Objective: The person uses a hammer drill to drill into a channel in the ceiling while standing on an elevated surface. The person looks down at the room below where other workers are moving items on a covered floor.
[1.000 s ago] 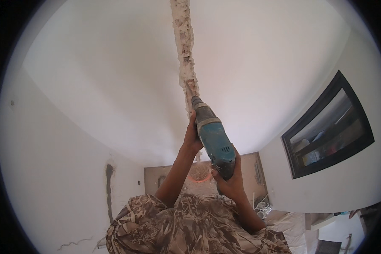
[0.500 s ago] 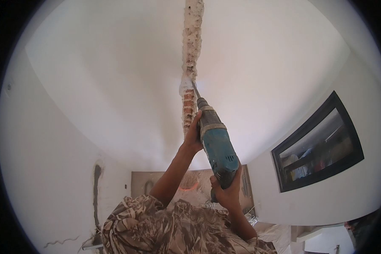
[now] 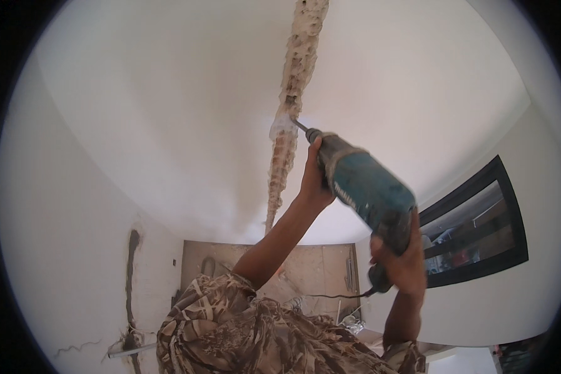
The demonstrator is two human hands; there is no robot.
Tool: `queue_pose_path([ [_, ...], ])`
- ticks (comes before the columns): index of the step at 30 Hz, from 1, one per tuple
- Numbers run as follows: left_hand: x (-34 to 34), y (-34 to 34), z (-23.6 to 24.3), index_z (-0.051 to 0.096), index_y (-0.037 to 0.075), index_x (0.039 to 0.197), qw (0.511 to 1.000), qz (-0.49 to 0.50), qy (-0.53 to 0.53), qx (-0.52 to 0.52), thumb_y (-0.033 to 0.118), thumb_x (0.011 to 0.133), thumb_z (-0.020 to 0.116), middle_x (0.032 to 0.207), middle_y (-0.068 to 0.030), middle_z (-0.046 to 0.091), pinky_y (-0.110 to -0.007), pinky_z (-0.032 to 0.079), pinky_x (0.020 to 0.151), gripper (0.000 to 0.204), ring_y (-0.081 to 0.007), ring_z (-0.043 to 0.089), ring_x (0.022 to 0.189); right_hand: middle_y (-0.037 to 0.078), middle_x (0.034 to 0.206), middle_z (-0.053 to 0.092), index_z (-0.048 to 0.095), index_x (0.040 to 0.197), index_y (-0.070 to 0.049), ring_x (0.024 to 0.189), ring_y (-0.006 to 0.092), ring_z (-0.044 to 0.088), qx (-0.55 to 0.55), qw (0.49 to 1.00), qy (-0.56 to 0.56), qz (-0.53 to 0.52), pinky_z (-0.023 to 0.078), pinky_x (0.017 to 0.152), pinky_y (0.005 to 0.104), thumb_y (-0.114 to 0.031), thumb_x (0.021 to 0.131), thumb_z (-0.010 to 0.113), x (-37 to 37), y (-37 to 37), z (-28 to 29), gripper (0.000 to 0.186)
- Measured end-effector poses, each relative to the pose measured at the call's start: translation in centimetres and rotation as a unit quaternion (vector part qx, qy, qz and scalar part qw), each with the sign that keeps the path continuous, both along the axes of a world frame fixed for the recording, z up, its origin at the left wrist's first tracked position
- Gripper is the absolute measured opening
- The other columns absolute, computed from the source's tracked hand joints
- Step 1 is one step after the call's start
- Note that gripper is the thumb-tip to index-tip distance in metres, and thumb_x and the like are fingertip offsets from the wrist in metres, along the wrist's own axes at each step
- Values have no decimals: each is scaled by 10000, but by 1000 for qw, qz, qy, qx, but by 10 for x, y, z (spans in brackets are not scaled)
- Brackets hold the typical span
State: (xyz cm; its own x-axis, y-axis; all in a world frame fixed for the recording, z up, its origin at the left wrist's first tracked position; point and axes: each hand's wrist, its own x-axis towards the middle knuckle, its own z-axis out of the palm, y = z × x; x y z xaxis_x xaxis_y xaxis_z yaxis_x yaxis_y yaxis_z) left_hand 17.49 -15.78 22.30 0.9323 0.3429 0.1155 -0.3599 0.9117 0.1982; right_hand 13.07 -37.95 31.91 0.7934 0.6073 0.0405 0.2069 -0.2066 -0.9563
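Teal hammer drill (image 3: 363, 190) swung rightward — bit meets rough chiselled groove (image 3: 296, 68).

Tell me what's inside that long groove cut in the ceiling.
The groove shows rough, pitted, tan-white material; the drill bit of the teal hammer drill meets it. Anything deeper is hidden.

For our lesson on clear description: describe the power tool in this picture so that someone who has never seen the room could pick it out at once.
Start at the white ceiling and follow the rough chased groove cut along it. Where the groove meets a metal bit, the teal rotary hammer drill points up at it, the left hand on its front and the right hand on its handle. It is the only teal thing against pale surfaces.
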Motion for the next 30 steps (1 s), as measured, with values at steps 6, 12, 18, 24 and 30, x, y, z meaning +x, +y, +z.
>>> queue_pose_path([
  [6, 18, -2, 19, 533, 87, 1240, 986, 124, -70, 83, 557, 954, 442, 1197, -130, 612, -437, 449, 1019, 557, -287, 573, 1166, 106, 1009, 618, 290, 1457, -86, 790, 165, 640, -26, 995, -44, 84, 548, 588, 285, -198, 833, 751, 33, 11, 55, 784],
  [12, -18, -20, -25, 538, 109, 1206, 998, -49, -13, -30, 584, 892, 549, 1175, -162, 606, -495, 486, 975, 569, -332, 602, 1094, 144, 1181, 556, 196, 1489, -97, 1006, 198, 607, 32, 997, 16, 65, 551, 725, 327, -164, 841, 750, -12, -20, -50, 855],
  [18, -74, -34, -71, 565, 78, 1151, 995, -39, 75, 56, 545, 873, 591, 1021, -146, 640, -496, 533, 889, 544, -319, 654, 949, 170, 1263, 490, 51, 1535, -69, 1111, 256, 546, 155, 981, 92, 69, 461, 957, 400, 3, 828, 661, -86, -44, -148, 936],
  [24, -102, -27, -87, 573, 63, 1119, 989, -56, 135, 37, 537, 875, 595, 974, -128, 648, -441, 573, 806, 534, -271, 669, 893, 228, 1376, 406, -8, 1544, -42, 1240, 298, 472, 180, 979, 50, 80, 399, 1039, 428, -110, 865, 672, -122, -40, -165, 964],
  [30, -108, -13, -93, 570, 63, 1133, 992, -40, 108, 45, 520, 896, 582, 972, -116, 648, -425, 584, 783, 515, -257, 673, 863, 261, 1403, 383, 39, 1528, 3, 1293, 331, 441, 175, 981, 36, 79, 365, 1073, 436, -195, 870, 688, -125, -30, -180, 945],
])
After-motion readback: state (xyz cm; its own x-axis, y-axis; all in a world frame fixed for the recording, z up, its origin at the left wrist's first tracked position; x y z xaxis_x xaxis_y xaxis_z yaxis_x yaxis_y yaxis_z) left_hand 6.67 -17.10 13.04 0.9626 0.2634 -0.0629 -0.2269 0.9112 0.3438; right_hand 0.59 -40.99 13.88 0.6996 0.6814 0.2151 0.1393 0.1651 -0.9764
